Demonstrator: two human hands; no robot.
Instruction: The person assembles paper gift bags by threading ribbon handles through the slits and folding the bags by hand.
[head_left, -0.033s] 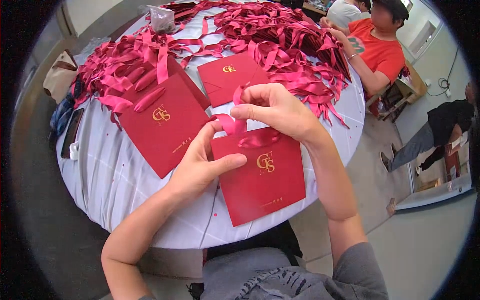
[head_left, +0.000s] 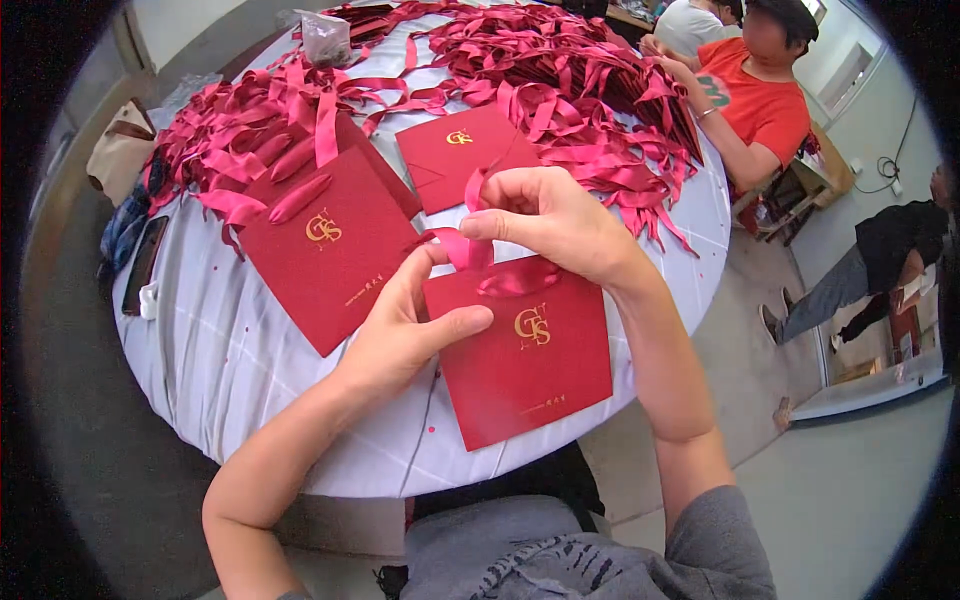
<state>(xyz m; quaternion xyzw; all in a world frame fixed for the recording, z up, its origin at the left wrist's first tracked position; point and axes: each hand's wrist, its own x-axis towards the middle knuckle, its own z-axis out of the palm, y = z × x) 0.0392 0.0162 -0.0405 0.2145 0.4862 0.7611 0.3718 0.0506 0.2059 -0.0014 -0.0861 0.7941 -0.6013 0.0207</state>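
A red paper gift bag (head_left: 525, 380) with a gold emblem lies at the near edge of the table, its top edge away from me. My left hand (head_left: 400, 320) grips the bag's upper left side, thumb across the front and the other fingers partly hidden behind it. Between the thumb and fingertips of my right hand (head_left: 550, 220) is a pink satin ribbon (head_left: 470, 250), pinched just above the bag's top edge. The ribbon bends in a loop there and also passes by my left index finger. A flat ribbon handle (head_left: 518, 280) runs across the bag's front below.
Another red bag (head_left: 325, 250) lies to the left, and one more (head_left: 465, 150) lies beyond my hands. Heaps of ribboned bags (head_left: 560, 60) cover the far side of the white-clothed round table (head_left: 240, 380). A phone (head_left: 146, 262) rests at the left edge. A person in red (head_left: 760, 110) works at the far right.
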